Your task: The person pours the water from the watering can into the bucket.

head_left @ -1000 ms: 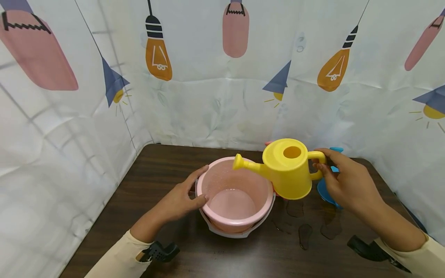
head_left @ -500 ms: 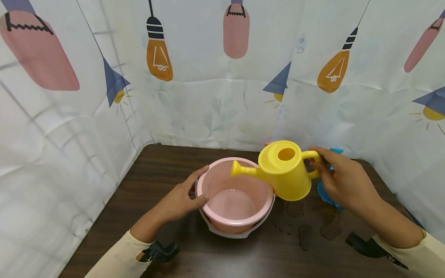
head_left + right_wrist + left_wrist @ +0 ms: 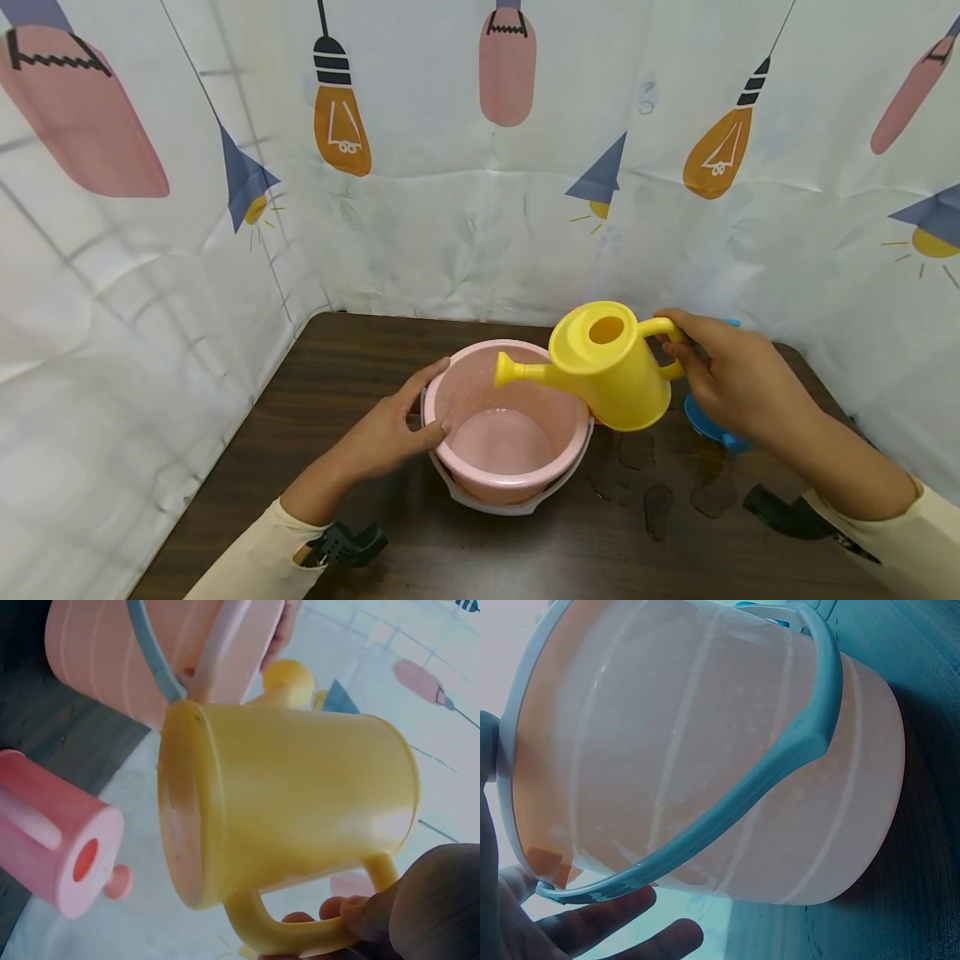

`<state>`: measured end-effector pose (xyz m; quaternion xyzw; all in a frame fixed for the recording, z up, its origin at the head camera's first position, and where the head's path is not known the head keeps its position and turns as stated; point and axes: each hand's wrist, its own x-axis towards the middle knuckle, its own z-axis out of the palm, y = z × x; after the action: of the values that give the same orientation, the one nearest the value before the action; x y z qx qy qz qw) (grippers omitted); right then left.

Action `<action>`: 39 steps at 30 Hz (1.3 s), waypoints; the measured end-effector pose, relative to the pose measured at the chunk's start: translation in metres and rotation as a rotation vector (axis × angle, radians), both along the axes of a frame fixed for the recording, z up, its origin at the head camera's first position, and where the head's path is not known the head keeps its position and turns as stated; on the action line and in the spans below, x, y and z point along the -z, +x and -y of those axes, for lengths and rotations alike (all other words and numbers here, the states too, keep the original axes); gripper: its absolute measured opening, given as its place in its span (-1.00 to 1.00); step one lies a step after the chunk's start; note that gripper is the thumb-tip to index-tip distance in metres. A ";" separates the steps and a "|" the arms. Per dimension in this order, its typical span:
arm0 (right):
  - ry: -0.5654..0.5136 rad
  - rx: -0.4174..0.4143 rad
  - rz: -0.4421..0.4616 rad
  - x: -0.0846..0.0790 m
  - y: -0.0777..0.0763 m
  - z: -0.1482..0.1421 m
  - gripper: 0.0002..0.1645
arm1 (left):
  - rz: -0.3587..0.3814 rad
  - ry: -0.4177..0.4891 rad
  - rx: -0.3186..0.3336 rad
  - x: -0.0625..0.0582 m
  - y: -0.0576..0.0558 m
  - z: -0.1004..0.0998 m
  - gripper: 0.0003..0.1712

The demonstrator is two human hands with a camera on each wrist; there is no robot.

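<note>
A pale pink bucket [image 3: 491, 481] stands upright on the table, its handle hanging down at the front. My left hand [image 3: 382, 437] holds its left rim, thumb and index finger on the edge; the left wrist view shows the other fingers spread outside the bucket [image 3: 682, 742]. With my right hand [image 3: 738, 375] I grip the handle of a yellow watering can [image 3: 611, 375]. The can is raised and tilted toward the bucket, its spout over the opening. No stream is visible from the spout. A little liquid seems to glisten at the bucket's bottom.
Behind my right hand stands a blue object [image 3: 708, 421], partly hidden. A pink watering can [image 3: 64, 832] shows in the right wrist view. Several wet patches [image 3: 658, 510] lie on the dark wooden table [image 3: 360, 350]. A printed curtain [image 3: 450, 217] hangs along the back and left.
My right hand has moved slightly left with the yellow watering can, tilting it further so the spout dips lower over the bucket. My left hand and the bucket have stayed put.
</note>
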<state>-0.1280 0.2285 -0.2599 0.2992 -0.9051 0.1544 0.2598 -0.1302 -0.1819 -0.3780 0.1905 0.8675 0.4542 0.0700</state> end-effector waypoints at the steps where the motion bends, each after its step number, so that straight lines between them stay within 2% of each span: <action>1: 0.003 -0.002 0.006 -0.001 0.000 0.000 -0.53 | -0.001 0.001 0.000 0.000 0.000 0.000 -0.04; 9: 0.026 -0.009 0.058 -0.008 -0.002 0.003 -0.54 | 0.003 -0.005 -0.010 0.000 0.000 -0.001 -0.04; 39: 0.093 -0.014 0.093 -0.021 -0.002 0.015 -0.54 | 0.011 -0.013 -0.014 0.000 0.001 0.001 -0.04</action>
<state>-0.1305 0.2139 -0.2386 0.3097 -0.9203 0.1278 0.2020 -0.1290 -0.1825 -0.3780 0.1814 0.8713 0.4501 0.0730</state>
